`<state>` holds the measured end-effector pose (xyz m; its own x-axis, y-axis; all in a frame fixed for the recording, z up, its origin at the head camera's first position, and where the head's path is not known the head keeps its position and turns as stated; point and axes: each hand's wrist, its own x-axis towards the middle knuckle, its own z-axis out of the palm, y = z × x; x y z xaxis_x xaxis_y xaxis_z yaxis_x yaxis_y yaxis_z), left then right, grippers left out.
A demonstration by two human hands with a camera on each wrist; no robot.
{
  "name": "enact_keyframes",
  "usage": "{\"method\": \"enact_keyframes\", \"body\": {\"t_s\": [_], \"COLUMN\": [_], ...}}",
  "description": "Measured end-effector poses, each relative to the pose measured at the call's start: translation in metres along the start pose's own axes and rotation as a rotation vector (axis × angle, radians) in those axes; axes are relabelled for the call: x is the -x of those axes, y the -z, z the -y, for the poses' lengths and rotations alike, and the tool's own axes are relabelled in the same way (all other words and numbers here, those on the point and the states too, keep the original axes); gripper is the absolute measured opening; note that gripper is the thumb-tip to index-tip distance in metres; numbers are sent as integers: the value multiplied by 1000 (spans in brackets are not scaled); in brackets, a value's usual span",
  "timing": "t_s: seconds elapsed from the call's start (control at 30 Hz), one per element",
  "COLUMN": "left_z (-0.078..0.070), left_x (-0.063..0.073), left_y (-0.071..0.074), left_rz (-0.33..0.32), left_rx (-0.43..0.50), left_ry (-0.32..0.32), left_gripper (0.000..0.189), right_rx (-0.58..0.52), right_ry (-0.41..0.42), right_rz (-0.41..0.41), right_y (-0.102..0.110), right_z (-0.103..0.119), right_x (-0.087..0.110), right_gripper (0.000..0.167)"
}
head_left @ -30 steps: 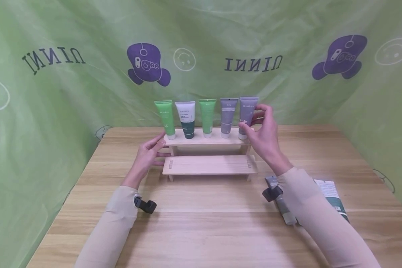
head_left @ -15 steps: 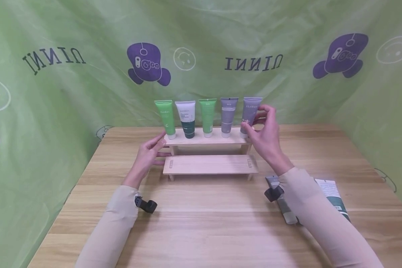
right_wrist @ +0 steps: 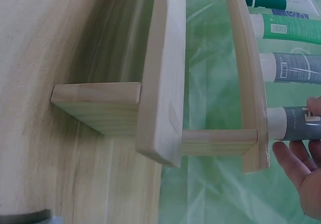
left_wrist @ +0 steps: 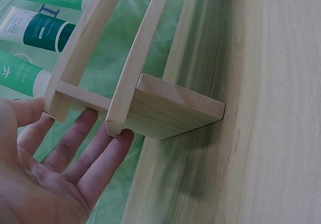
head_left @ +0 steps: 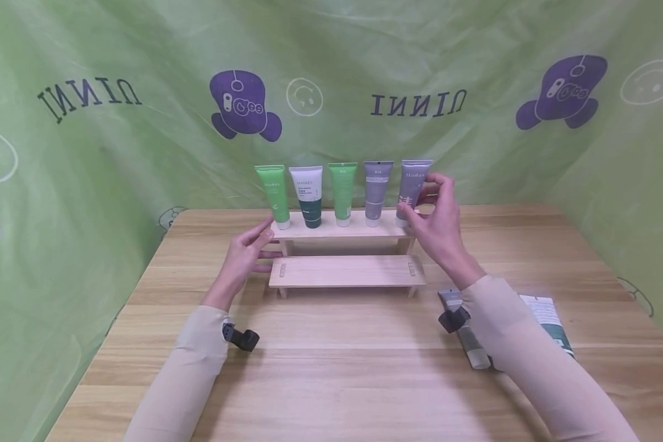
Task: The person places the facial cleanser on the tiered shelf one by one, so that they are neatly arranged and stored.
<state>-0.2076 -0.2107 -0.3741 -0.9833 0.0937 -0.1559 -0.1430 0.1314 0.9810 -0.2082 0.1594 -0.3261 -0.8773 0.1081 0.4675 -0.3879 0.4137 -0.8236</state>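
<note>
Parts concealed, cropped or illegible in the three views.
Head view: the right sleeve (head_left: 530, 344) and right wrist camera (head_left: 454, 320) partly cover the lying grey tube (head_left: 471, 345); the sleeve also hides part of the lying white-and-green tube (head_left: 546, 316). Fine print on the standing white-and-dark-green tube (head_left: 309, 196) is too small to read. Wrist views: outer edges crop the left hand (left_wrist: 45, 169), right hand (right_wrist: 310, 179) and held grey tube (right_wrist: 303, 123); a dark object (right_wrist: 25, 217), cut off lower left, is unidentifiable.
</note>
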Motion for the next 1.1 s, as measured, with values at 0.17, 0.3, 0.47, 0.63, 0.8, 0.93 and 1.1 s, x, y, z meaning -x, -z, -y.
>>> {"method": "enact_keyframes", "body": {"t_s": [0.17, 0.3, 0.47, 0.63, 0.8, 0.93, 1.1], "left_z": [0, 1, 0, -1, -2, -2, 0], "left_x": [0, 0, 0, 1, 2, 2, 1], "left_y": [0, -1, -1, 0, 2, 3, 1], "left_rz": [2, 6, 5, 5, 1, 0, 9], "left_rx": [-6, -5, 3, -2, -10, -1, 8], "left_ry": [1, -2, -6, -5, -3, -3, -6], "left_gripper": [51, 52, 51, 51, 52, 51, 51], "right_rx": [-17, -4, 3, 62, 93, 116, 142], "right_ry": [-38, -83, -113, -138, -213, -261, -314], "right_rz": [39, 72, 81, 77, 95, 117, 156], "right_y": [5, 16, 36, 60, 89, 112, 143], "right_z": [-3, -4, -2, -3, -7, -11, -19], "right_x": [2, 6, 12, 21, 32, 43, 61], "right_gripper": [75, 83, 82, 77, 78, 80, 78]}}
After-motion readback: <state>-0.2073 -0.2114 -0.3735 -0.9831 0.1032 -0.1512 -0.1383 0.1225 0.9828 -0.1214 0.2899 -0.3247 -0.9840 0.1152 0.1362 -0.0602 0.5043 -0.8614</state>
